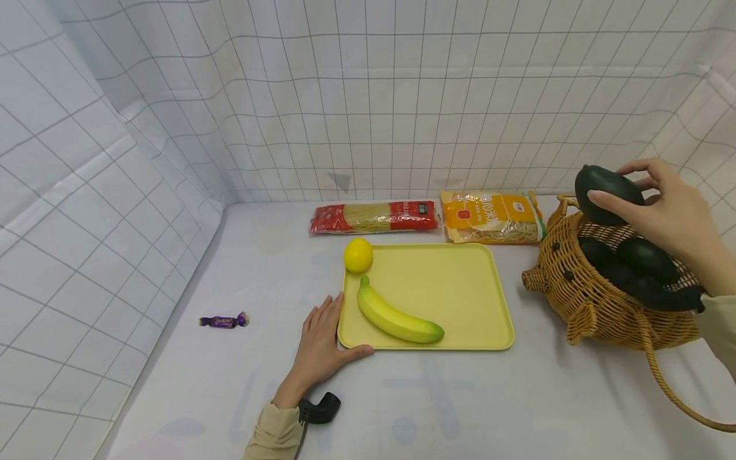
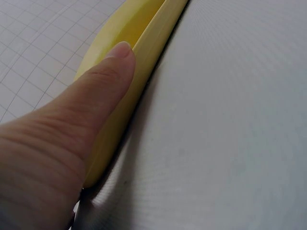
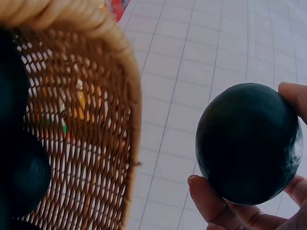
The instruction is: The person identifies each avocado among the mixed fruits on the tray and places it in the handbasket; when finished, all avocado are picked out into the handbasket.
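My right hand (image 1: 673,204) holds a dark green avocado (image 1: 606,191) between thumb and fingers, above the far side of a pig-shaped wicker basket (image 1: 558,300). In the right wrist view the avocado (image 3: 247,143) is beside the basket's rim (image 3: 134,110), gripped from the right. Inside the basket lie more dark green avocados (image 1: 646,259) and a long dark eggplant-like piece (image 1: 661,295). My left hand (image 1: 322,342) rests at the near left corner of a yellow tray (image 1: 454,287), fingers extended along its left side. In the left wrist view the thumb (image 2: 108,72) touches the tray's edge.
A banana (image 1: 397,316) and a lemon (image 1: 358,255) are on the tray's left part. Behind it lie a red noodle packet (image 1: 374,217) and an orange packet (image 1: 491,217). A purple-wrapped candy (image 1: 223,321) lies far left. The basket's handle (image 1: 673,383) droops toward the front right.
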Demonstrator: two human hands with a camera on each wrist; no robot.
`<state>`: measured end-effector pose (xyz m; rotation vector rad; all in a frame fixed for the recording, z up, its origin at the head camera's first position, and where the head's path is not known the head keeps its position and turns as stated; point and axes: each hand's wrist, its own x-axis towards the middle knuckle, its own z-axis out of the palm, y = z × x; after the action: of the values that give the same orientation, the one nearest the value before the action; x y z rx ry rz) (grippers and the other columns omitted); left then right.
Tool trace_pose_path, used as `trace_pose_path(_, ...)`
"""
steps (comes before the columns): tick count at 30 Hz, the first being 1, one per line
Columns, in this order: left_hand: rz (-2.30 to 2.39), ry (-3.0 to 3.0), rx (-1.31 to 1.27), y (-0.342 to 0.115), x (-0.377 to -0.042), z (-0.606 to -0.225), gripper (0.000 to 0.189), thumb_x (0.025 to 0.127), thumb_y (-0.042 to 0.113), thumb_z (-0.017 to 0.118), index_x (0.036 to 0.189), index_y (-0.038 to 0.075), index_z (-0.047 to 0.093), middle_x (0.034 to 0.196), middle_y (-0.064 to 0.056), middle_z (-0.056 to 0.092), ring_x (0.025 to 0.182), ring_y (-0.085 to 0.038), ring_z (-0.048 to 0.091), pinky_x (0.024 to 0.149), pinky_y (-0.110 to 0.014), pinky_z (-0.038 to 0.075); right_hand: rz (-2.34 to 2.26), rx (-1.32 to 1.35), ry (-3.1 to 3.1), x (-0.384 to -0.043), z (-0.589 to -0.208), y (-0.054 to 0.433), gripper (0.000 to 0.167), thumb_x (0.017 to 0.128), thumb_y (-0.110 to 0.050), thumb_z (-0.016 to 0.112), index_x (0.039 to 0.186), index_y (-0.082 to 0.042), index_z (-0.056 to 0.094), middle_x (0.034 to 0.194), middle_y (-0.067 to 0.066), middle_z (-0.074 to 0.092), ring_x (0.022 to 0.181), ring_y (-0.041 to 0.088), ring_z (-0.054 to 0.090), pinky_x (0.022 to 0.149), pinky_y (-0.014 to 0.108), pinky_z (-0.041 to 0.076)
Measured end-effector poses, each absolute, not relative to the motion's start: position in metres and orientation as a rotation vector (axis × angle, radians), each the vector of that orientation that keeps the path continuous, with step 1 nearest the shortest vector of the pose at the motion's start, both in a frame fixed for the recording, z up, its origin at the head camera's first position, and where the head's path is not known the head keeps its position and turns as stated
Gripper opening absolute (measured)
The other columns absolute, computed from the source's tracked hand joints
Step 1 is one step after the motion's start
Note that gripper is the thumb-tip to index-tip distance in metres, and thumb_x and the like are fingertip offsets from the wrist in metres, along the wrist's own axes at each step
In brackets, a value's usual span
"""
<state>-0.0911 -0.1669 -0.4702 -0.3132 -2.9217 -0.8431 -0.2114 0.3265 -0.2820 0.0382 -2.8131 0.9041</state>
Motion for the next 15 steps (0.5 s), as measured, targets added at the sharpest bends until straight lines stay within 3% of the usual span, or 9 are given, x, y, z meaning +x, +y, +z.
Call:
trace_pose_path(4, -0.841, -2.924, -0.316, -0.167, -0.091, -0.47, 0.114, 0.071, 0.067, 0.07, 0.152, 0.007, 0.017, 0.152, -0.013, 0.027, 0.142, -0.026, 0.013, 0.113, -0.046, 0.006, 0.851, 0.002, -2.832, -0.21, -0.286, 0.338, 0.066, 0.085, -0.048, 0.066, 0.133, -0.01, 0.041, 0.12, 0.029, 0.047, 0.064, 0.0, 0.046, 0.053, 0.033, 0.038)
trace_pose_path(8, -0.84, -2.923, -0.321, -0.166, -0.091, -0.469, 0.114, 0.071, 0.066, 0.07, 0.152, 0.006, 0.017, 0.152, -0.014, 0.027, 0.142, -0.026, 0.013, 0.113, -0.046, 0.007, 0.888, -0.045, -2.834, -0.208, -0.291, 0.347, 0.064, 0.085, -0.048, 0.066, 0.133, -0.015, 0.041, 0.124, 0.031, 0.042, 0.072, 0.022, 0.053, 0.046, 0.03, 0.039)
trace_pose_path(11, -0.842, -2.923, -0.322, -0.166, -0.091, -0.469, 0.114, 0.071, 0.066, 0.07, 0.152, 0.006, 0.017, 0.152, -0.014, 0.027, 0.142, -0.026, 0.013, 0.113, -0.046, 0.006, 0.941, -0.061, -2.82, -0.206, -0.293, 0.352, 0.061, 0.085, -0.046, 0.067, 0.133, -0.018, 0.041, 0.124, 0.033, 0.04, 0.083, 0.041, 0.049, 0.045, 0.03, 0.039)
trace_pose_path(15, -0.844, -2.923, -0.32, -0.166, -0.09, -0.468, 0.114, 0.071, 0.066, 0.07, 0.152, 0.006, 0.017, 0.152, -0.014, 0.027, 0.142, -0.027, 0.014, 0.113, -0.046, 0.006, 0.907, -0.052, -2.843, -0.205, -0.295, 0.358, 0.067, 0.087, -0.045, 0.065, 0.135, -0.008, 0.038, 0.121, 0.037, 0.039, 0.092, 0.05, 0.044, 0.048, 0.04, 0.043)
